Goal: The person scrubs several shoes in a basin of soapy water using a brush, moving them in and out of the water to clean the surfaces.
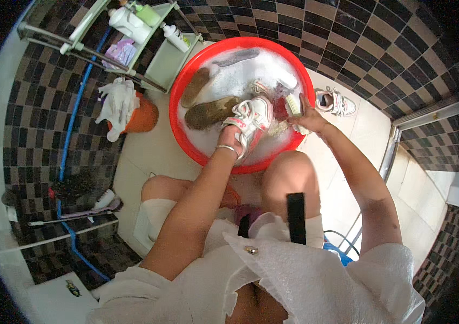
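Note:
A white sneaker (pixel 253 120) with laces and pinkish-red trim is held over the red basin (pixel 174 105). My left hand (pixel 230 136) is closed on it at the heel opening, its fingers partly hidden inside the shoe. At the basin's right side my right hand (pixel 310 117) is closed around a scrub brush (pixel 294 105) with cream bristles. White suds (pixel 229 81) fill the basin. Two brown shoe soles (pixel 210 112) face up on the left, and a grey sole (pixel 236 57) lies at the back. Other partly sunken items by the brush are hard to make out.
Another white sneaker (pixel 338 102) stands on the floor right of the basin. To the left are an orange bucket (pixel 143 114) draped with a white cloth (pixel 117 105), a shelf rack (pixel 166 62) with several bottles, and a blue hose (pixel 73 121) along the tiled wall.

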A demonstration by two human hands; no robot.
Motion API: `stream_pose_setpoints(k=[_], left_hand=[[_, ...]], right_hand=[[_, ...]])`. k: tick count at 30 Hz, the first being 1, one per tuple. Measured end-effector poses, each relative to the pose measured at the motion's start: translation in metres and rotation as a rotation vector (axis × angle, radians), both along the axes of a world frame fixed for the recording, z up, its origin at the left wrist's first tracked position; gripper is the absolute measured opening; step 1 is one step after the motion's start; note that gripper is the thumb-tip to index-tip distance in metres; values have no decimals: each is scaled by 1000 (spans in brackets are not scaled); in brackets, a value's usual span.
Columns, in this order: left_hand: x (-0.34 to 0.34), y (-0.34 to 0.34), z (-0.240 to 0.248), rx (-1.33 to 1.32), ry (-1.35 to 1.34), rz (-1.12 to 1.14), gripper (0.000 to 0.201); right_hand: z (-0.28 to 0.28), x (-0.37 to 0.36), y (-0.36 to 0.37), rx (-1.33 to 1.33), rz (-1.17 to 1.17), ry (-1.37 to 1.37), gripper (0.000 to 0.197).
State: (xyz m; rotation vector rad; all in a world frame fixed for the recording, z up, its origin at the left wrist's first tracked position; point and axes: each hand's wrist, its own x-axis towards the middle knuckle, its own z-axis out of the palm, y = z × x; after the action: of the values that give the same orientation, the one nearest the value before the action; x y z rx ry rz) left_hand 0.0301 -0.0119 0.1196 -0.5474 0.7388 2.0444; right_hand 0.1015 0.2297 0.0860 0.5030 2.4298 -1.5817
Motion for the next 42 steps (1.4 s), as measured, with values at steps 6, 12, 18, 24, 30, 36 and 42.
stream_pose_setpoints(k=[6, 12, 18, 24, 30, 36, 42], left_hand=[[-4, 35, 4, -248, 24, -2, 36], [-34, 29, -44, -245, 29, 55, 38], [-63, 38, -98, -107, -105, 37, 39], [-69, 24, -132, -110, -128, 24, 39], [-46, 22, -147, -105, -95, -4, 31], [-46, 11, -153, -5, -151, 145, 38], [-42, 21, -141, -68, -26, 75, 36]], right_hand=[[-64, -21, -1, -40, -197, -13, 107], [-87, -75, -21, 107, -251, -297, 92], [-164, -76, -4, 972, 197, 39, 65], [-83, -87, -87, 225, -233, 455, 65], [-61, -112, -78, 983, 148, 209, 56], [-36, -84, -125, 771, 304, 245, 56], [-45, -122, -68, 784, 249, -56, 59]])
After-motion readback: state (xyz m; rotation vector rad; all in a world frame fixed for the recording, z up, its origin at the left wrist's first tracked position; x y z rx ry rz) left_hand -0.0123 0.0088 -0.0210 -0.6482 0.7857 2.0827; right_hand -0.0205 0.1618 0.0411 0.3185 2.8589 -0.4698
